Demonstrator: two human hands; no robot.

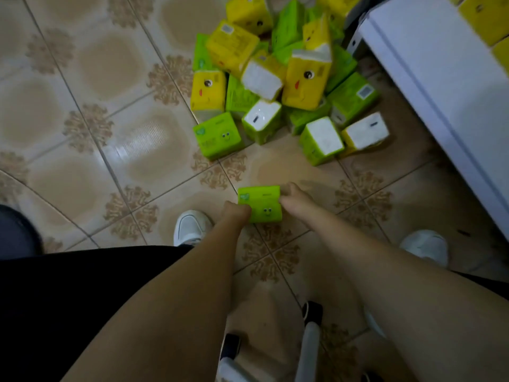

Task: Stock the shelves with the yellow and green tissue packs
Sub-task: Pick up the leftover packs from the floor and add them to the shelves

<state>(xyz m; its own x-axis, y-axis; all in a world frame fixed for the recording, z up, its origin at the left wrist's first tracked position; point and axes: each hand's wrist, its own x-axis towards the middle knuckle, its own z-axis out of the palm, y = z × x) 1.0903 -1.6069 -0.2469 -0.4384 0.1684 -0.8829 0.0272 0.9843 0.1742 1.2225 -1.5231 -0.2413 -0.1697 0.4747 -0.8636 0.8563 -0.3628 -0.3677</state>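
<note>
Green plastic wraps the tissue pack [260,204] that both hands hold above the tiled floor [82,133], in front of the person's white shoes [190,227]. Its broad face is turned up to the camera, bright lime, with a small pale logo near the upper left corner and a cartoon face, two dark eyes and a little mouth, toward the lower right. The left hand [237,212] grips the pack's left lower edge with curled fingers; the right hand [293,198] clasps the right end, fingers wrapped round the far side.

Beyond the held pack, a loose heap of packs [275,78] lies on the floor, yellow and green mixed, tumbled at all angles. Several yellow ones show a printed eye and red mouth; some green ones show white ends with a small dark mark. The nearest green pack [217,136] sits at the heap's front left, face up with the same cartoon eyes.

At the right stands a white shelf unit [429,78], its top board running toward the upper right corner, where yellow packs [484,17] already sit in a row. A metal frame with dark caps [311,326] shows near the bottom edge, between the forearms.
</note>
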